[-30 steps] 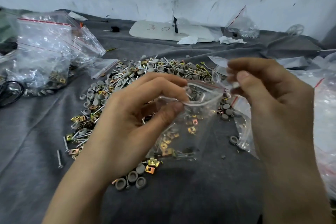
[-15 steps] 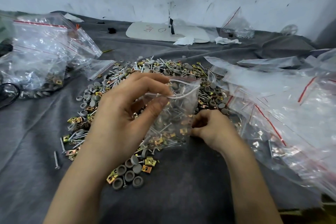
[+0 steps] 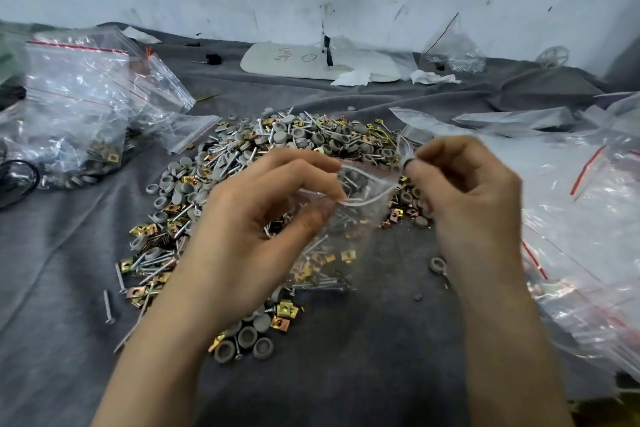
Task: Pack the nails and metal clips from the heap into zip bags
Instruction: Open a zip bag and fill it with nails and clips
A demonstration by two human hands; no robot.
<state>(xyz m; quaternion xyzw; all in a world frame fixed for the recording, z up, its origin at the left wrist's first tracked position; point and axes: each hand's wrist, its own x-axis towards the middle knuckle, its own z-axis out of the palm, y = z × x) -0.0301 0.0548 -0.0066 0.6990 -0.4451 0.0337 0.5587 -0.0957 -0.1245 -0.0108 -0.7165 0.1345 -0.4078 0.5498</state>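
Note:
A heap of nails, brass-coloured metal clips and grey round caps lies on the grey cloth in the middle. Above it my left hand pinches the open mouth of a small clear zip bag, which holds some nails and clips. My right hand is raised at the bag's right corner and pinches a small grey cap between thumb and fingertips, just at the bag's opening.
Filled zip bags pile up at the left. A stack of clear zip bags spreads along the right. A white board and crumpled paper lie by the back wall. Loose nails lie at the left front.
My right hand dropped from the bag's mouth to the heap, then rose again to the bag's right corner with a small grey cap pinched. My left hand kept hold of the bag.

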